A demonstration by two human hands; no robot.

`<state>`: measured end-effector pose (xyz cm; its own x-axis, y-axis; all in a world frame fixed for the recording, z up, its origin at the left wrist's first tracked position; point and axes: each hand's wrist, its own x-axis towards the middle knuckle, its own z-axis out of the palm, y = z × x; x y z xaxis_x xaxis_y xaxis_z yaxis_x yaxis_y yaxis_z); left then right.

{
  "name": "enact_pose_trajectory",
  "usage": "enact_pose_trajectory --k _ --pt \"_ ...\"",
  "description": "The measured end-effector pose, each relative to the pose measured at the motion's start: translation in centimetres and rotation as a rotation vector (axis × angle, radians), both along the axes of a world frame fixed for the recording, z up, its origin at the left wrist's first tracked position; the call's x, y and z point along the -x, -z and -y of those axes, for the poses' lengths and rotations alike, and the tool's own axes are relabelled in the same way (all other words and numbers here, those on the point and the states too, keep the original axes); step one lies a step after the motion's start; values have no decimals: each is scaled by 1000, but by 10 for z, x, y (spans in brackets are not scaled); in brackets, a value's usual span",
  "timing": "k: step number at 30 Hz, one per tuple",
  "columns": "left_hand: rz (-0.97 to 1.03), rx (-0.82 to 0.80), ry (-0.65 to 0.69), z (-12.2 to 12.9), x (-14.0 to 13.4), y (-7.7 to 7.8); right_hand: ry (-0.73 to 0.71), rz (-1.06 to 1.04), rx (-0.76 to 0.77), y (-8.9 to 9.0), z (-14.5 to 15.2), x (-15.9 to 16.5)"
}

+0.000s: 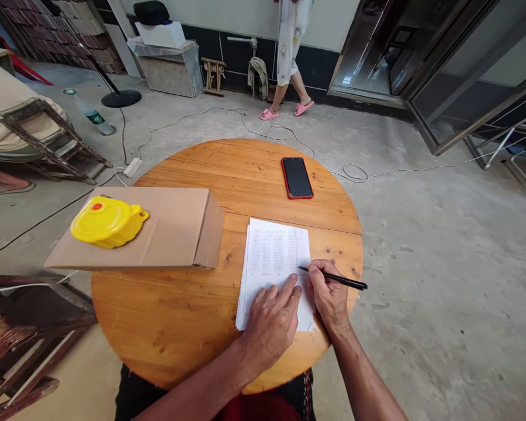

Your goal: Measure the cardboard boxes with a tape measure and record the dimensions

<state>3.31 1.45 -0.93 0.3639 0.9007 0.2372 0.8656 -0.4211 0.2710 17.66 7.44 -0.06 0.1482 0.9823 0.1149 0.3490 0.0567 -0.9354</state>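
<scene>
The papers (274,254) lie on the near right part of the tabletop (179,316), close to its rim. The left hand (274,310) rests palm down on them, fingers slightly bent and lightly spread, forefinger reaching forward. The right hand (331,292) pinches a pen (344,280) between thumb and fingers, its tip at the rows of writing.

The sheets' left edges do not line up, so if the left hand eased its pressure, the top one could slip and skew a stroke. The pen tip is near the left forefinger; a careless stroke could mark it, and a sliding palm might smear fresh ink.

On the left, the box (179,225) appears to overhang the tabletop, with a yellow case (107,222) towards that end; a knock could tip both. The phone (297,177), farther off, seems safe from the pen.
</scene>
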Motion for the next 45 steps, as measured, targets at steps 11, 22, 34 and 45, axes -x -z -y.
enact_pose_trajectory --k 11,22,34,45 --pt "10 -7 -16 0 -1 -1 -38 23 28 5 1 -1" --pt "31 -9 -11 0 0 -1 -72 109 -15 5 1 -2" --pt "24 3 -10 0 -1 -1 -70 111 -22 5 1 -2" --pt "16 10 -7 0 0 -3 -74 58 15 5 2 -4"
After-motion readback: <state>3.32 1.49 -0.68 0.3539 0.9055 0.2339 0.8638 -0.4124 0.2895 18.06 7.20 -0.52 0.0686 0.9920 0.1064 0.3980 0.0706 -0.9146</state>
